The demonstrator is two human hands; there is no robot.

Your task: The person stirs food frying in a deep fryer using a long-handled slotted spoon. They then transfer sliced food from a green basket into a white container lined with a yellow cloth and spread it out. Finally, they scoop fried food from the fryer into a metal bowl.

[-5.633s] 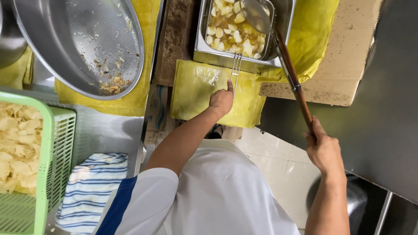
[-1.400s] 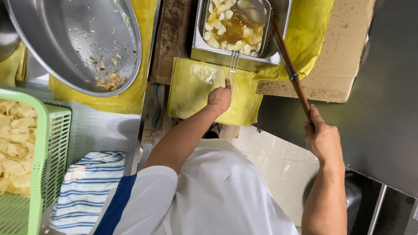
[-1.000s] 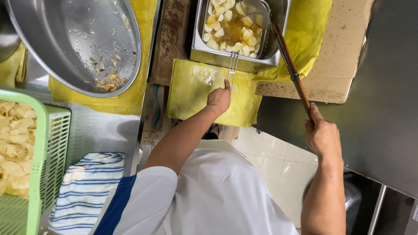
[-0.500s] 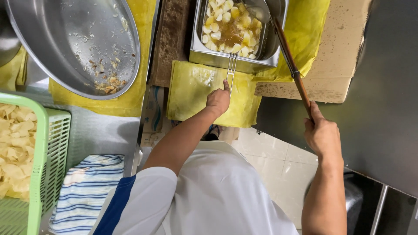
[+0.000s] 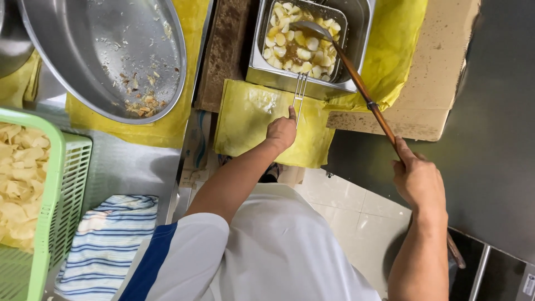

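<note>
A steel fryer (image 5: pixel 362 33) at the top holds a wire basket (image 5: pixel 334 17) full of pale slices in brown oil. My left hand (image 5: pixel 281 131) grips the basket's wire handle (image 5: pixel 299 95) just below the fryer's front edge. My right hand (image 5: pixel 417 179) holds the end of a long wooden-handled skimmer (image 5: pixel 365 95); its metal head rests among the slices in the basket.
A large steel bowl (image 5: pixel 111 50) with crumbs sits on yellow paper at upper left. A green plastic crate (image 5: pixel 50 184) of pale chips stands at the left edge, with a blue-striped cloth (image 5: pixel 106 239) beside it. Yellow paper (image 5: pixel 251 122) and cardboard (image 5: pixel 440 83) lie around the fryer.
The skimmer's head has shifted leftward within the basket as my right hand stirs. My left hand stays on the basket handle.
</note>
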